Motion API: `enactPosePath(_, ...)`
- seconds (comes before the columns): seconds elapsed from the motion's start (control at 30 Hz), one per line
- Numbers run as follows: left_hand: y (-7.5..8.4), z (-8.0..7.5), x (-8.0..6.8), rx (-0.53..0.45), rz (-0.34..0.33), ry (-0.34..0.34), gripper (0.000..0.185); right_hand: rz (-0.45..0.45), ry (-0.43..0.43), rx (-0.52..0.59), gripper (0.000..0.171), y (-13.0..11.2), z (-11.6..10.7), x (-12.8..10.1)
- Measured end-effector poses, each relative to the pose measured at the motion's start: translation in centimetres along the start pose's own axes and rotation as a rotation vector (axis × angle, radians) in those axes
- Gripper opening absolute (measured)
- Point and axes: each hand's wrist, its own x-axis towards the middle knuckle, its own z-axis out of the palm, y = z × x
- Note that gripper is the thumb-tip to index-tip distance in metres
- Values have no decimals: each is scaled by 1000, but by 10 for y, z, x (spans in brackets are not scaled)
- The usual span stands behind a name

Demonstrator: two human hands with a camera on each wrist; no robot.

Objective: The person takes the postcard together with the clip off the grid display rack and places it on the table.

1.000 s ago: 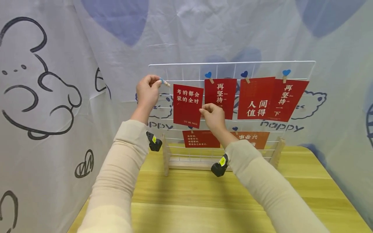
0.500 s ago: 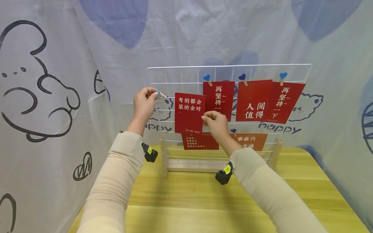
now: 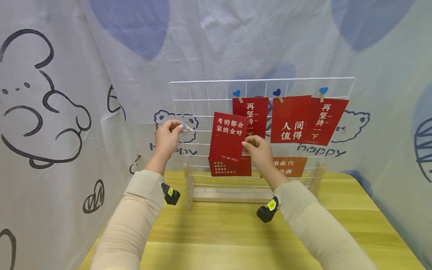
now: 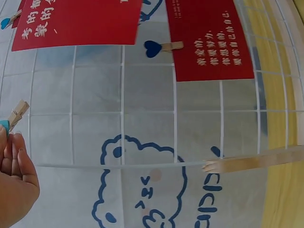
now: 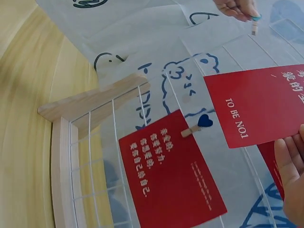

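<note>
Left grip (image 4: 12, 190) pinches clothespin (image 4: 15, 115)

Rack (image 3: 189, 87) stands on table (image 3: 236, 232); held card (image 3: 228, 137) w/ cards (image 3: 291, 119) to its right.

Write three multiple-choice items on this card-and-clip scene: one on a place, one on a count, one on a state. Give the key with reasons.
1. Where is the card that the right hand pinches?
A. Flat on the table
B. In front of the wire grid
C. Behind the curtain

2. How many blue-heart clips sit on the wire grid's top row?
A. Three
B. One
C. Six

3. What is the left hand doing?
A. Resting open on the table
B. Gripping the grid's wooden foot
C. Pinching a small wooden clip

Key: 1 B, the card is held up before the wires. 2 A, three hearts show above the hung cards. 3 C, the clip pokes out from its fingertips.
</note>
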Motion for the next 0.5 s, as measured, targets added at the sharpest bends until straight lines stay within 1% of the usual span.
enactPosePath(0.13,-11,3,-8,-16,-11,-26,17,-1,-1,48,17,6,-9,-3)
enactPosePath(0.37,-31,5,-25,-36,-52,-77,17,8,6,58,17,17,-26,-7)
enactPosePath(0.5,-42,5,-33,-25,-56,-90,18,27,5,60,20,21,-34,-12)
